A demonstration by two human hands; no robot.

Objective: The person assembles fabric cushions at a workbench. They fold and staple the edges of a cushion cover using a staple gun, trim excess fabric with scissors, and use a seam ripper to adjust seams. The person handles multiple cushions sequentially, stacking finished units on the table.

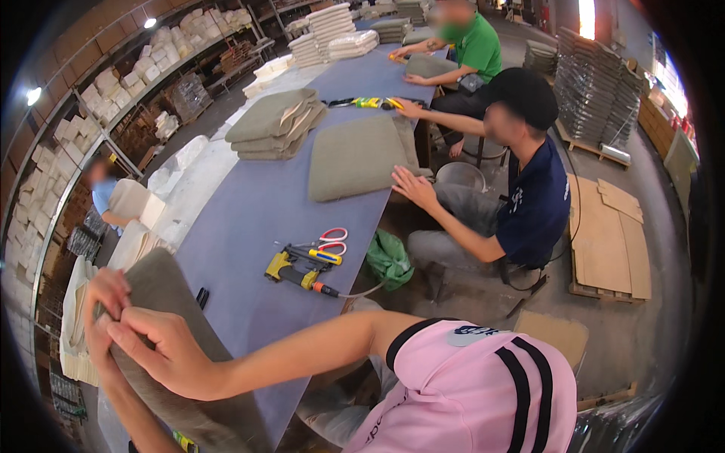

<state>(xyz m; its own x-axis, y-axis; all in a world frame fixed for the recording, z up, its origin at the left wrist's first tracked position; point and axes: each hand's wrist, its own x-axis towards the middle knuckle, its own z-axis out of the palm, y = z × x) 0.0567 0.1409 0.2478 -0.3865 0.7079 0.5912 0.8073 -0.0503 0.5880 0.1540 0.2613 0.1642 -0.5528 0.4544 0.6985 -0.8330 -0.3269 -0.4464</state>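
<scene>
A grey-green cushion (170, 302) is tilted up at the near left end of the blue-grey table (219, 234). My left hand (108, 293) is closed at the cushion's far left edge, its fingers curled. Just beside it, my right hand (168, 351) pinches the same edge, thumb and fingertips close to my left fingers. What exactly lies between the fingertips is hidden. A small black object (202, 297) rests by the cushion. Farther right are a yellow-and-black staple gun (291, 273) with a hose, scissors (332, 243) with red-and-white handles, and a yellow-and-blue utility knife (325, 257).
Across the table, a person in a navy shirt (538, 189) touches another cushion (359, 158); beyond sits a person in green (479, 49). Stacked cushions (276, 124) stand mid-table. A green bag (389, 260) hangs at the edge. Another person (104, 196) is at far left.
</scene>
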